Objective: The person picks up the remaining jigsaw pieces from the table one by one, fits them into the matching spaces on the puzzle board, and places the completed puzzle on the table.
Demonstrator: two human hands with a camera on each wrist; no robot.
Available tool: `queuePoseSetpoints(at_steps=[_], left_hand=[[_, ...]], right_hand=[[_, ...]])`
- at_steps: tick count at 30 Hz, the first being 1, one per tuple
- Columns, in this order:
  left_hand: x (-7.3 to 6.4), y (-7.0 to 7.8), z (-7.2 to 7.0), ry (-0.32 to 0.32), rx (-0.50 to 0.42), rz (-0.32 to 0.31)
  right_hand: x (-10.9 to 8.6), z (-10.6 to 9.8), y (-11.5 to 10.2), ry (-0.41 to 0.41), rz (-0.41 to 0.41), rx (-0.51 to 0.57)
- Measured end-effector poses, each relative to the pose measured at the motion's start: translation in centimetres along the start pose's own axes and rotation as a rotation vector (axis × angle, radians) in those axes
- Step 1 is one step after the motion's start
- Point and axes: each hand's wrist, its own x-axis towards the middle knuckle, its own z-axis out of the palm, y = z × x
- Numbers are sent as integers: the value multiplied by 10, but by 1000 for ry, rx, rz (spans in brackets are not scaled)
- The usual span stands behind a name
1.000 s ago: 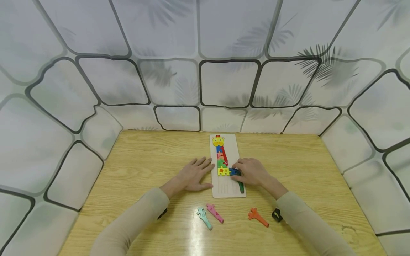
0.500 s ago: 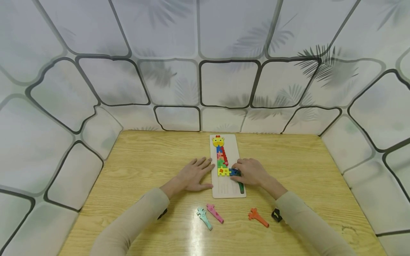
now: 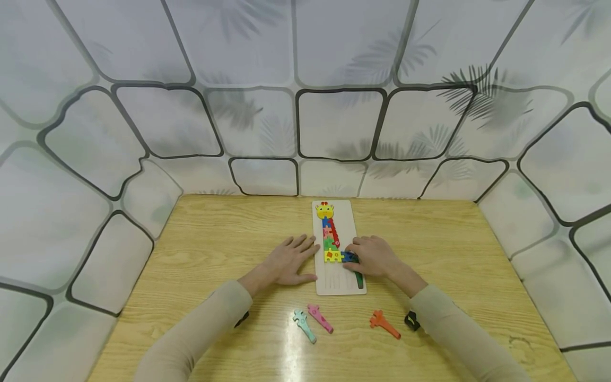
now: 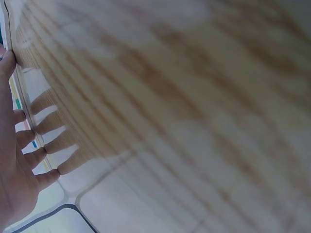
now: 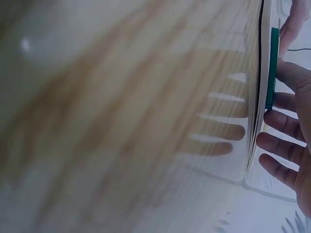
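Note:
A pale puzzle board (image 3: pixel 334 281) lies on the table, with a giraffe jigsaw on it. The giraffe's yellow head (image 3: pixel 325 210) is at the far end, above joined neck pieces and a yellow body piece (image 3: pixel 332 257). My left hand (image 3: pixel 292 261) lies with spread fingers at the board's left edge. At the right edge, my right hand (image 3: pixel 375 257) curls thumb and fingers round the top of a dark green puzzle piece (image 3: pixel 360 280), beside a dark blue piece (image 3: pixel 349 257). The right wrist view shows the green piece (image 5: pixel 273 68) by the thumb; the fingers hide its upper end.
In front of the board lie a mint puzzle piece (image 3: pixel 304 326), a pink piece (image 3: pixel 320 319) and an orange piece (image 3: pixel 384 324) on the wooden table (image 3: pixel 219 228). A black object (image 3: pixel 412 321) is by the right sleeve. Stone-patterned walls (image 3: pixel 341 124) enclose the table.

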Motion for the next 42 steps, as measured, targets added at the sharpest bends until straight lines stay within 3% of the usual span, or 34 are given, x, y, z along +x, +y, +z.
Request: queuePoseSetpoints(at_steps=[15, 27, 42], left_hand=[[0, 0, 0, -1, 15, -2], [0, 0, 1, 9, 4, 4], [0, 1, -1, 5, 8, 7]], right_hand=[[0, 3, 0, -8, -11, -37], [-3, 3, -1, 31, -34, -108], [-6, 0, -1, 85, -71, -76]])
